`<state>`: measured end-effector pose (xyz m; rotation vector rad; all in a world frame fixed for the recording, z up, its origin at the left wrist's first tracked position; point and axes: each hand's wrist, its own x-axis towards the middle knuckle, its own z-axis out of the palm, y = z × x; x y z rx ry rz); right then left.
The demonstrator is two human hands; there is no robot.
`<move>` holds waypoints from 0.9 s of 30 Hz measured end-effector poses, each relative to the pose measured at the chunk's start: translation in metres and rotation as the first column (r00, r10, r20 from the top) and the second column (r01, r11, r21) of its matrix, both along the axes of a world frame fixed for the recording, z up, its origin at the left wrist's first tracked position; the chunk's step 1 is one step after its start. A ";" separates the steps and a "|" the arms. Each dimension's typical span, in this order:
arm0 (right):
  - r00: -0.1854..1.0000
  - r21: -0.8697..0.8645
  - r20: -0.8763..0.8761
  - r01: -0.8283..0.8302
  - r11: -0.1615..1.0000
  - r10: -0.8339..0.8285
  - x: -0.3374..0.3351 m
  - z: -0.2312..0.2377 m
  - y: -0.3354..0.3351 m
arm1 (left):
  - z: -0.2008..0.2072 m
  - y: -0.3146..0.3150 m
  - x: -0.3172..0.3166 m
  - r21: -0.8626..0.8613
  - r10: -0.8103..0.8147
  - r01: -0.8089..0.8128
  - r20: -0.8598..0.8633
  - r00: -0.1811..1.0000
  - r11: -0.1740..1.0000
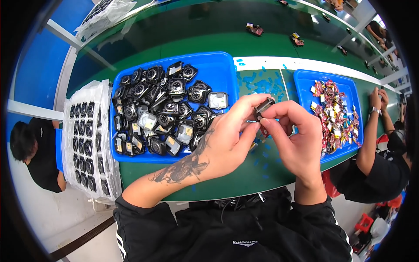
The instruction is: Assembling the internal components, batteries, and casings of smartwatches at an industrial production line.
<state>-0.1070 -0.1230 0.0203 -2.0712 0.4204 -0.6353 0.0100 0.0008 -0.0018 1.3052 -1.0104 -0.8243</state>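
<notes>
Over the green bench, my left hand (233, 142) grips a small black watch case (265, 106) between thumb and fingers. The thumb and forefinger of my right hand (299, 135) are pinched together at the near edge of that same case. A small dark red piece (264, 131) shows just beneath the fingertips; whether it hangs from the case or lies on the bench I cannot tell. To the left, a blue tray (229, 70) holds a heap of black watch cases (170, 109), some with pale or yellowish inner faces turned up.
A smaller blue tray (301, 78) at right holds many red, yellow and white parts (334, 115). Blue film scraps (262, 83) litter the green bench (174, 181). White trays of watch cases (87, 144) stand left. Parts (255, 29) lie on the far belt. People sit on both sides.
</notes>
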 end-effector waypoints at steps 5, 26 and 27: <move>0.999 0.045 0.040 -0.006 0.999 0.004 -0.001 -0.003 -0.003 | 0.003 -0.001 -0.002 0.010 -0.001 0.002 -0.057 0.998 1.000; 0.999 -0.286 0.009 0.052 0.957 -0.051 0.002 -0.011 -0.007 | -0.002 -0.002 -0.007 0.049 0.000 0.010 -0.204 0.979 0.999; 0.997 -0.144 0.073 0.032 0.989 -0.022 0.002 -0.015 -0.008 | -0.001 -0.002 -0.007 0.051 0.005 0.007 -0.242 0.970 0.999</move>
